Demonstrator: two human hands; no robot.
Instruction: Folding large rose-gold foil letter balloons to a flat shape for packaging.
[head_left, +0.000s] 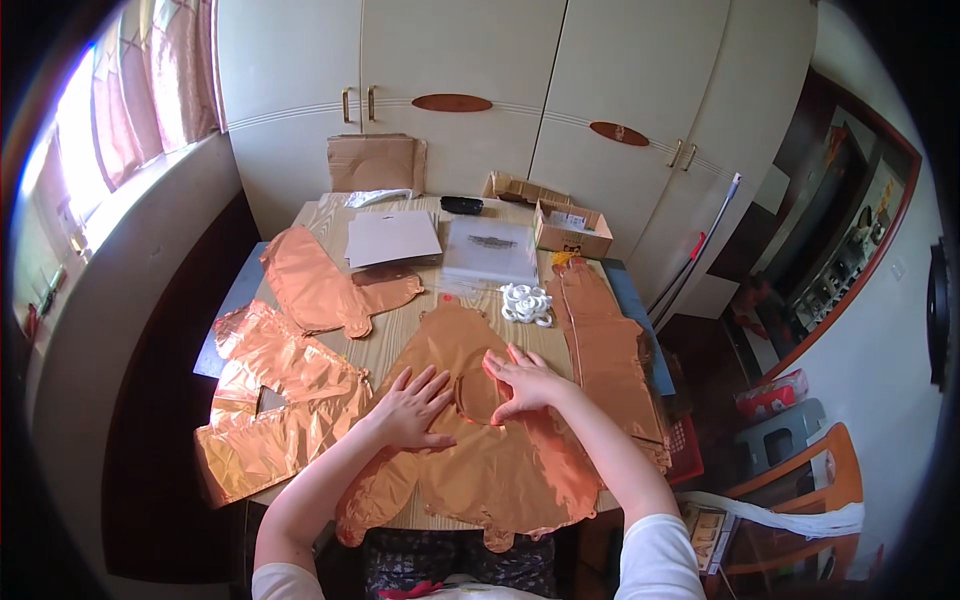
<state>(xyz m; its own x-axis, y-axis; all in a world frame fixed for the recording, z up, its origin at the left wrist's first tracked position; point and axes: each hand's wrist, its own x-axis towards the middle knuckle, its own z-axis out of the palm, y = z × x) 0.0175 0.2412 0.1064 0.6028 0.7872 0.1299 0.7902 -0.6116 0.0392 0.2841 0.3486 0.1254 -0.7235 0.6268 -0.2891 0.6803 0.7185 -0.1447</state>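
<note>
A flat copper-coloured foil balloon lies in front of me on the wooden table, its lower lobes reaching past the near edge. My left hand rests flat on its left part with fingers spread. To the right, my right hand presses on the foil beside a rounded outline, its thumb apart from its fingers. Neither hand holds anything. More deflated foil balloons surround it: a crinkled, shiny one at the left, a smoother one behind that, and a long stack at the right.
Farther back are white cards, clear plastic sleeves, a coil of white ribbon, a black object and a small cardboard box. A wooden chair stands at the right, and cabinets line the wall behind.
</note>
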